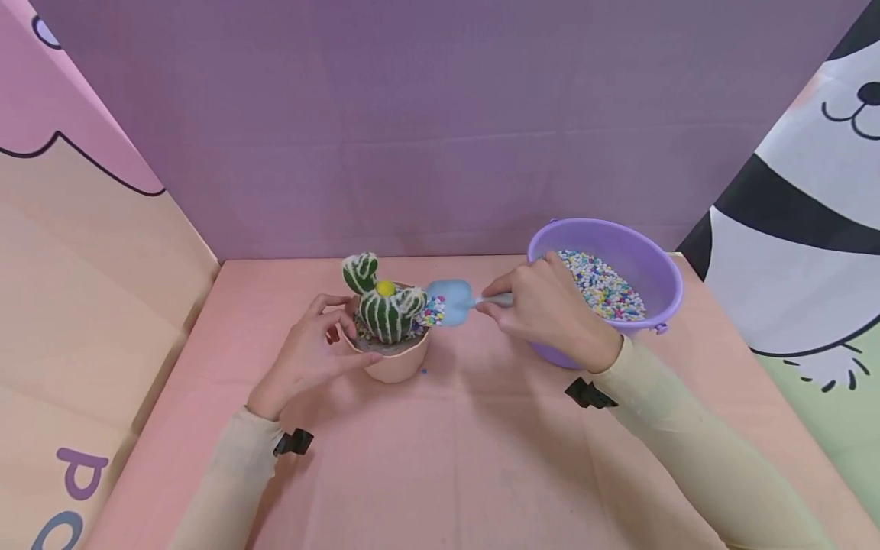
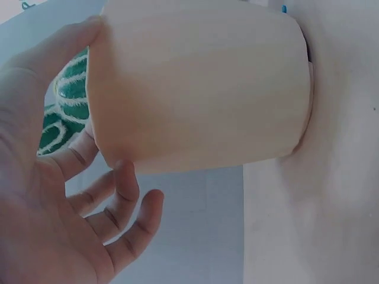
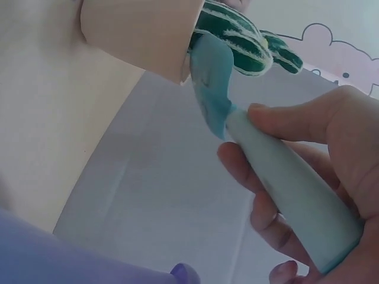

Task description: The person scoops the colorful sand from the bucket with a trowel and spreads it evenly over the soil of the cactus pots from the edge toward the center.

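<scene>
A potted toy cactus [image 1: 386,315], green with white stripes and a yellow ball on top, stands in a pale peach flowerpot [image 1: 397,367]. My left hand [image 1: 311,345] holds the flowerpot by its rim, thumb at the near side and a fingertip at the far side; in the left wrist view the other fingers curl beside the flowerpot wall [image 2: 195,89]. In my right hand [image 1: 546,309] is the grey handle of a small blue toy shovel [image 1: 450,300]. Its blade tilts at the flowerpot's right rim, with colourful beads [image 1: 433,310] at the tip beside the cactus.
A purple bucket [image 1: 660,275] partly filled with multicoloured beads [image 1: 601,286] stands at the right, behind my right wrist. One small blue bead [image 1: 424,371] lies on the pink tabletop [image 1: 474,458] near the flowerpot. A purple backdrop rises behind, with printed panels on both sides.
</scene>
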Tool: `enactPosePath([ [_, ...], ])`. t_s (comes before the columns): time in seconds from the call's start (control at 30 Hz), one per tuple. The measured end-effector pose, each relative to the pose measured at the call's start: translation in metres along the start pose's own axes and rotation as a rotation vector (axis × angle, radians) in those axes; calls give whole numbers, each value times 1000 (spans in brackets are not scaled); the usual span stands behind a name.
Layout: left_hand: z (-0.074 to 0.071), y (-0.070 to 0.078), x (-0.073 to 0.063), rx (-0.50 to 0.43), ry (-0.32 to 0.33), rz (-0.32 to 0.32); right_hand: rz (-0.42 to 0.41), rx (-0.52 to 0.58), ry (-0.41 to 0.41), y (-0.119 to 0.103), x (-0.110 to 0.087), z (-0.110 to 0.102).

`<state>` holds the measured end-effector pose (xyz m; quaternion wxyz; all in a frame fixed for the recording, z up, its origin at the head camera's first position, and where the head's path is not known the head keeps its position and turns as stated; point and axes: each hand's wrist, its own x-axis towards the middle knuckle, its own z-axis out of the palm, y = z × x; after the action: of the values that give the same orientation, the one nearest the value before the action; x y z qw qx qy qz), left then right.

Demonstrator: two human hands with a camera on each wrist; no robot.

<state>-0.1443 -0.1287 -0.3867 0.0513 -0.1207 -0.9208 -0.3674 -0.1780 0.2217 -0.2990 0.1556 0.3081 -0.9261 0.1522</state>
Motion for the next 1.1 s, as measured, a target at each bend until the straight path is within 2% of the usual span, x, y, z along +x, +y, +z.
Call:
enactPosePath([
  [0.13, -4, -2, 2, 8, -29, 7, 4, 4, -5, -1, -1, -1],
  [0.33, -13, -16, 10, -83, -103, 81, 16, -5, -20, 0, -1, -2],
  [0.47, -12, -24, 14, -102, -137, 108, 66, 29, -85, 2, 0, -4],
  [0.63, -9, -29, 15, -122, -125, 108, 99, 145, -155, 5, 1, -10],
  [0.77, -7, -29, 15, -119, -101, 109, 88, 229, -113, 7, 0, -11],
  [0.93, -6, -24, 12, -85, -76, 97, 6, 237, -34, 8, -3, -8],
  [1.1, -5, -19, 9, -60, -52, 86, -18, 253, 8, 9, -5, -8],
])
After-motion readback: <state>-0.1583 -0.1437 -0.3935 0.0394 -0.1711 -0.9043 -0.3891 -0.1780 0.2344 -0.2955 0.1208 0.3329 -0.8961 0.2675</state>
